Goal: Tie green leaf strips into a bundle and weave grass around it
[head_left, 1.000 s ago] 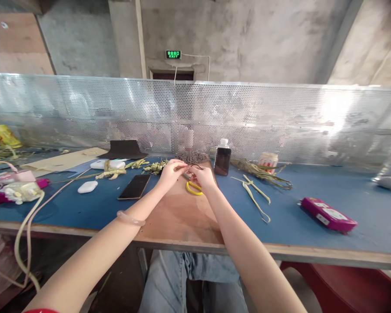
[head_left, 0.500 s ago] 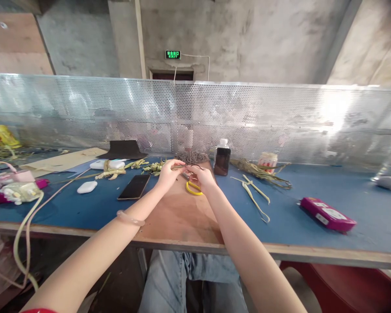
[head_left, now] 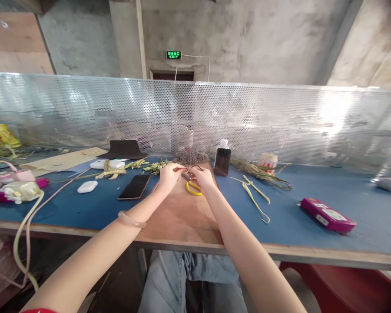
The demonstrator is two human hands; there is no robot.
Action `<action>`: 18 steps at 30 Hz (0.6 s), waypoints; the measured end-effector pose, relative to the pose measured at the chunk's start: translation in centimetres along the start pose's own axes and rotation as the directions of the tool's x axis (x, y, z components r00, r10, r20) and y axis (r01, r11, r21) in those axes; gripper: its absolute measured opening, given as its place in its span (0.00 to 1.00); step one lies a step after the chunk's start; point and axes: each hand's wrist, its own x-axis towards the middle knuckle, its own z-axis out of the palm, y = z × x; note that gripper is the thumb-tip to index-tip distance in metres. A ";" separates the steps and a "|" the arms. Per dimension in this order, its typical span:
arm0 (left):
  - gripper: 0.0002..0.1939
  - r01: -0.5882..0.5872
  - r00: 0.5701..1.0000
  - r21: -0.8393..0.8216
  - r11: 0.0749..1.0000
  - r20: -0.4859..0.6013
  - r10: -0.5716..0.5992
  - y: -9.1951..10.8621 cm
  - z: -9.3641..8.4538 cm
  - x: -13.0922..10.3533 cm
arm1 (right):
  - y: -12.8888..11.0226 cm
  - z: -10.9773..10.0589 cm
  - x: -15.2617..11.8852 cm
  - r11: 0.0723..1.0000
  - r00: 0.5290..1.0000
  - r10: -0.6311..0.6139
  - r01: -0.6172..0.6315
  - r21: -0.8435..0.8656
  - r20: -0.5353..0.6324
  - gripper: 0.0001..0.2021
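Over a brown board (head_left: pixel 182 221), my left hand (head_left: pixel 170 177) and my right hand (head_left: pixel 203 177) are close together, fingertips nearly meeting. Both are closed in a pinch on a thin dark cord (head_left: pixel 195 166), which curves up over my right fingers. Its ends are too small to make out. Just below the fingertips lies a cutting tool with yellow handles (head_left: pixel 193 189); its metal head is partly covered by my right fingers. Behind my hands, a tangled heap of greyish cords (head_left: pixel 191 158) rests at the far end of the board.
Left of the board lie a phone (head_left: pixel 134 187), a white earphone case (head_left: pixel 87 187) and dried plant strips (head_left: pixel 154 168). To the right are a dark bottle (head_left: pixel 222 158), pale stalks (head_left: pixel 252 195) and a magenta packet (head_left: pixel 327 215). A perforated metal screen (head_left: pixel 263 117) stands behind.
My left hand has shifted slightly down and its fingers have drawn in closer. My right hand stays in nearly the same place, still pinching the cord.
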 end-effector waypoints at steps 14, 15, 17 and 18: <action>0.10 0.121 0.992 -0.178 0.977 0.052 -0.113 0.7 0.4 -0.3 | 0.0 0.2 -0.2 0.993 0.993 -0.107 0.104 -0.061 -0.042 0.07; 0.11 0.135 0.990 -0.189 0.973 0.055 -0.127 0.7 0.4 -0.2 | 0.0 0.2 -0.2 0.992 0.993 -0.112 0.109 -0.068 -0.041 0.07; 0.11 0.158 0.987 -0.208 0.965 0.061 -0.149 0.7 0.3 -0.2 | -0.1 0.3 -0.3 0.990 0.992 -0.122 0.119 -0.080 -0.037 0.07; 0.11 0.168 0.985 -0.218 0.961 0.066 -0.157 0.7 0.3 -0.2 | -0.2 0.3 -0.4 0.989 0.991 -0.128 0.124 -0.084 -0.034 0.07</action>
